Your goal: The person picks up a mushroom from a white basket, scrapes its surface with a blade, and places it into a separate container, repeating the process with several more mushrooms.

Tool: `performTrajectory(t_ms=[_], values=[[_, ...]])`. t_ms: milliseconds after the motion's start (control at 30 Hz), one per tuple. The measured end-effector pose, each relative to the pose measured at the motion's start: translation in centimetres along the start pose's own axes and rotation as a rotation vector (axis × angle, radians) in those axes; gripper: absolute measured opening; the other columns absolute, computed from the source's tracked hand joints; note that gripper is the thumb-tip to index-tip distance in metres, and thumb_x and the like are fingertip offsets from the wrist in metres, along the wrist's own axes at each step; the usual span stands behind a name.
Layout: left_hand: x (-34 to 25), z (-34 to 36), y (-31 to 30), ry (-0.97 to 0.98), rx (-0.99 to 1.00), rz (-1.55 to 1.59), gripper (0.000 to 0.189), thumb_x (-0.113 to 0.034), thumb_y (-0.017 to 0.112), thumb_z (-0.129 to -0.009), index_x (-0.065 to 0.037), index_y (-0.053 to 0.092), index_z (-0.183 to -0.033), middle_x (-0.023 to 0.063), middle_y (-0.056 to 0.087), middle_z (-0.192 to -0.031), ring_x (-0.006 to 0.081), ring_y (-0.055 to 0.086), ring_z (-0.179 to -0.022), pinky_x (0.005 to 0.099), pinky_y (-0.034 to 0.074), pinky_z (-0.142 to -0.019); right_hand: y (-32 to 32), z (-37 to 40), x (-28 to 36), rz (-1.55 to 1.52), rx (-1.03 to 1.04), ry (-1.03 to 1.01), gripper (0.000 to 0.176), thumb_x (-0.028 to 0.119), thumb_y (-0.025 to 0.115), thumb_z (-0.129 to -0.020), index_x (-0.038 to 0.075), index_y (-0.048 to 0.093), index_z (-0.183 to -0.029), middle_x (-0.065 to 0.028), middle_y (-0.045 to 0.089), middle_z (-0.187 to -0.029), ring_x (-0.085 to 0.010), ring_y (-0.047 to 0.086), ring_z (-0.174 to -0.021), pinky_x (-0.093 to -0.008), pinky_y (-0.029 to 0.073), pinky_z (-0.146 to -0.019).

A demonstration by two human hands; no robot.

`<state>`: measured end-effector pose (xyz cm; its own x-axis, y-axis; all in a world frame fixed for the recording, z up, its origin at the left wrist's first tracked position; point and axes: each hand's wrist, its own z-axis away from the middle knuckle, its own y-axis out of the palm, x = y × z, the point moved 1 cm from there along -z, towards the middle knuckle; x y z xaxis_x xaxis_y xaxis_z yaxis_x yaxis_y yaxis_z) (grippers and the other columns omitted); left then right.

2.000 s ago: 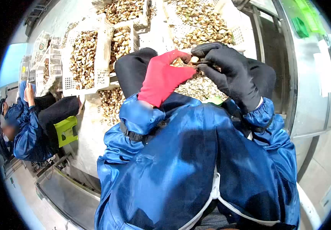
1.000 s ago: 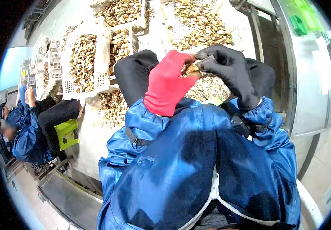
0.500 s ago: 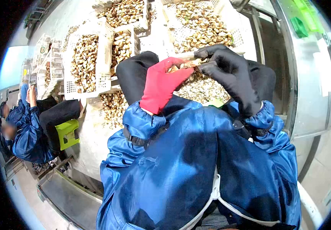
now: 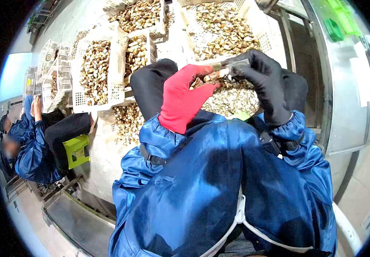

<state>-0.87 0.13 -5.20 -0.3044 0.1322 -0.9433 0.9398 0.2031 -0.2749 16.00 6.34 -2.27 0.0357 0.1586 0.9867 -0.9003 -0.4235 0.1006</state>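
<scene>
My left hand [image 4: 185, 96], in a red glove, is closed around a brown and pale mushroom-like piece [image 4: 212, 76] in front of my knees. My right hand [image 4: 264, 81], in a black glove, is closed close to the piece's right end, with a small metal blade-like tool [image 4: 237, 63] at its fingertips. Below both hands lies a heap of small pale pieces [image 4: 232, 101]. Just beyond my hands stands a white crate [image 4: 264, 32] holding many brown and pale pieces [image 4: 223, 26].
More white crates [image 4: 115, 81] of pieces stand at the left. A co-worker in a blue jacket [image 4: 35, 150] sits at the far left by a green stool [image 4: 77, 150]. A metal frame [image 4: 322, 64] runs along the right, with a green item [image 4: 334, 30] above.
My right hand has turned and its fingers have shifted up; the metal tool now shows. My left fingers have parted slightly around the piece, which is more visible.
</scene>
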Motion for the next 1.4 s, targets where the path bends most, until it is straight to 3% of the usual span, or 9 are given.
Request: performTrajectory(t_ms=[467, 667, 833, 933, 1100, 1133, 1200, 1267, 1400], values=[[-0.7, -0.1, -0.7, 0.535, -0.023, -0.474, 0.038, 0.005, 0.069, -0.062, -0.005, 0.062, -0.098, 0.0074, 0.056, -0.072, 0.0164, 0.054, -0.061, 0.0256, 0.043, -0.054, -0.9, -0.6, -1.2, -0.016, -0.003, 0.060, 0.014, 0.013, 0.063, -0.072, 0.000, 0.057, -0.075, -0.0031, 0.056, -0.068, -0.0086, 0.053, -0.064, -0.0235, 0.043, -0.059], [0.2, 0.3, 0.6, -0.118, -0.076, 0.294, 0.033, 0.003, 0.070, -0.065, -0.003, 0.063, -0.096, 0.0032, 0.061, -0.082, 0.0080, 0.054, -0.072, 0.0205, 0.043, -0.065, -0.9, -0.2, -1.0, 0.224, -0.149, -0.102, 0.011, 0.012, 0.058, -0.078, 0.001, 0.057, -0.079, -0.0028, 0.059, -0.074, -0.0087, 0.054, -0.070, -0.0235, 0.043, -0.063], [-0.3, -0.4, -0.7, -0.534, 0.039, 0.365, 0.018, -0.010, 0.066, -0.074, -0.003, 0.062, -0.091, 0.0008, 0.060, -0.083, 0.0046, 0.052, -0.073, 0.0179, 0.042, -0.065, -0.1, -0.3, -0.3, 0.123, 0.092, -0.179, 0.016, 0.007, 0.062, -0.077, -0.001, 0.060, -0.090, -0.0054, 0.062, -0.090, -0.0105, 0.056, -0.081, -0.0241, 0.045, -0.075], [-0.1, -0.2, -0.3, -0.313, 0.041, 0.294, 0.018, -0.008, 0.066, -0.074, -0.004, 0.062, -0.091, -0.0003, 0.059, -0.081, 0.0034, 0.051, -0.069, 0.0170, 0.040, -0.062, 1.0, -0.3, 0.0, 0.034, 0.060, 0.007, 0.017, 0.007, 0.063, -0.075, -0.001, 0.061, -0.090, -0.0059, 0.063, -0.088, -0.0113, 0.057, -0.079, -0.0241, 0.045, -0.075], [0.2, 0.4, -0.8, -0.317, 0.208, 0.241, 0.022, -0.006, 0.067, -0.072, -0.005, 0.063, -0.094, 0.0000, 0.060, -0.081, 0.0032, 0.051, -0.069, 0.0176, 0.040, -0.060, -1.0, -1.7, -2.2, 0.286, -0.126, -0.072, 0.015, 0.011, 0.062, -0.077, 0.000, 0.060, -0.087, -0.0050, 0.061, -0.079, -0.0111, 0.055, -0.075, -0.0234, 0.043, -0.071], [-0.2, 0.2, -1.1, -0.118, 0.235, 0.112, 0.021, -0.007, 0.066, -0.074, -0.003, 0.062, -0.093, 0.0005, 0.060, -0.082, 0.0066, 0.052, -0.075, 0.0210, 0.043, -0.065, -1.5, -1.8, -2.8, 0.266, -0.159, -0.124, 0.015, 0.009, 0.062, -0.077, -0.001, 0.060, -0.087, -0.0047, 0.062, -0.081, -0.0122, 0.056, -0.077, -0.0238, 0.043, -0.073], [1.1, 0.5, -1.5, -0.227, 0.294, 0.186, 0.019, -0.010, 0.063, -0.076, -0.001, 0.062, -0.093, 0.0020, 0.060, -0.084, 0.0096, 0.054, -0.082, 0.0238, 0.044, -0.071, -2.6, -2.1, -3.3, 0.346, -0.083, -0.158, 0.018, 0.005, 0.062, -0.074, -0.002, 0.059, -0.091, -0.0087, 0.058, -0.102, -0.0130, 0.053, -0.093, -0.0241, 0.041, -0.081], [2.0, 0.6, -1.8, -0.616, 0.308, 0.405, 0.019, -0.020, 0.056, -0.084, -0.001, 0.059, -0.089, 0.0055, 0.058, -0.072, 0.0058, 0.050, -0.059, 0.0201, 0.039, -0.051, -3.1, -2.1, -3.6, 0.448, -0.052, -0.217, 0.017, 0.004, 0.062, -0.074, -0.003, 0.057, -0.089, -0.0090, 0.056, -0.102, -0.0137, 0.051, -0.095, -0.0236, 0.040, -0.082], [2.2, 1.2, -4.1, -0.686, 0.347, 0.678, 0.036, -0.034, 0.045, -0.089, 0.000, 0.054, -0.093, 0.0068, 0.056, -0.068, 0.0062, 0.041, -0.043, 0.0203, 0.033, -0.041, -3.5, -1.4, -4.0, 0.436, -0.043, -0.054, 0.015, 0.009, 0.060, -0.077, -0.001, 0.051, -0.082, -0.0032, 0.052, -0.080, -0.0106, 0.048, -0.079, -0.0223, 0.040, -0.071]])
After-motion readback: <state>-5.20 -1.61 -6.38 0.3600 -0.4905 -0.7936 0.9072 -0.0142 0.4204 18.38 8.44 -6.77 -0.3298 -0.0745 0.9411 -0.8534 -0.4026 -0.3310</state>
